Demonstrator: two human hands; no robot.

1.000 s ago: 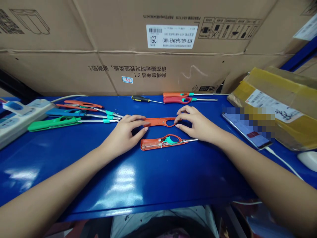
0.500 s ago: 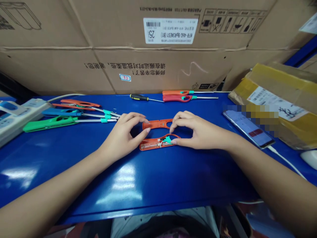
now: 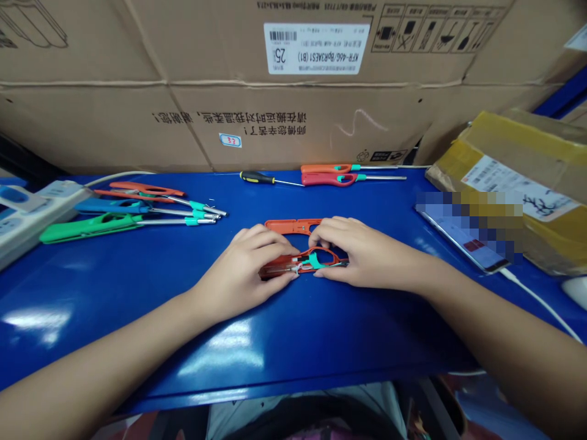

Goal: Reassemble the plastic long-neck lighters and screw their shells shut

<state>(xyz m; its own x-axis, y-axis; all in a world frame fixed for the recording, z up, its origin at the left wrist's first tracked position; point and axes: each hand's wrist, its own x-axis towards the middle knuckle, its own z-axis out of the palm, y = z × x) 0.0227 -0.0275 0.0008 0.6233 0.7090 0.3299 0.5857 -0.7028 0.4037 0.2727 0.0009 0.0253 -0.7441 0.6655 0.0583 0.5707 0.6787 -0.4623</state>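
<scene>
An orange lighter half-shell with a green trigger and small inner parts lies open side up on the blue table. My left hand grips its left end between thumb and fingers. Around its right end, by the trigger loop, close the thumb and fingers of my right hand. Just behind it rests the other orange half-shell, its right end partly hidden by my right hand.
Orange, blue and green lighters lie at the left beside a power strip. Farther back are a screwdriver and two lighters. A phone and a taped box stand right, before a large carton.
My left hand has come down and right onto the left end of the front half-shell. My right hand has moved slightly lower, around its right end. The view has shifted slightly.
</scene>
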